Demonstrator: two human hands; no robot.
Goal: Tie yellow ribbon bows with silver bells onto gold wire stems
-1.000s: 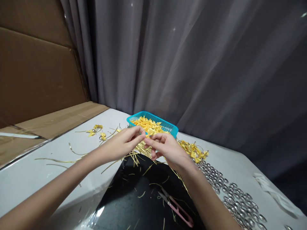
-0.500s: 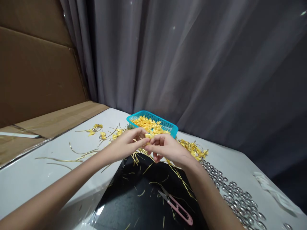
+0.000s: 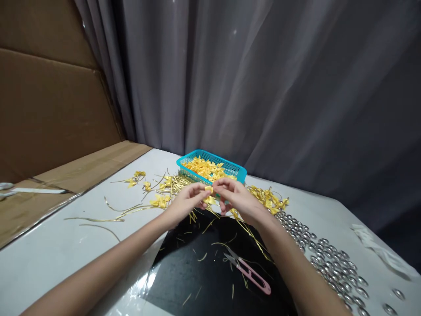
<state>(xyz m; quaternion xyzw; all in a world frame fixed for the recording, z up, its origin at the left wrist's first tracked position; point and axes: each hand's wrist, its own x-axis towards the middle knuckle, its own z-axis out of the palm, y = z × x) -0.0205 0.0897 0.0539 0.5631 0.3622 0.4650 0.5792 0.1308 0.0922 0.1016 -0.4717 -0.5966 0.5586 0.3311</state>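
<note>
My left hand [image 3: 186, 204] and my right hand [image 3: 238, 199] meet above the black mat [image 3: 204, 276], fingertips pinched together on a small yellow ribbon bow [image 3: 209, 190]. A thin gold wire tie hangs from the bow between the hands. Just behind them stands a teal plastic basket [image 3: 237, 171] heaped with yellow bows. A bundle of gold wire ties [image 3: 179, 181] lies under and left of the hands.
Pink thread snips [image 3: 251, 274] lie on the mat near my right forearm. Several silver metal rings [image 3: 329, 265] spread over the white table at right. Finished yellow bows [image 3: 269, 202] lie right of the basket. Loose gold strips [image 3: 108, 213] and cardboard [image 3: 66, 171] at left; grey curtain behind.
Both hands have stayed pinched together on the bow and drawn slightly nearer, turning it between the fingertips. The camera has tilted a little, shifting the scene down and to the right.
</note>
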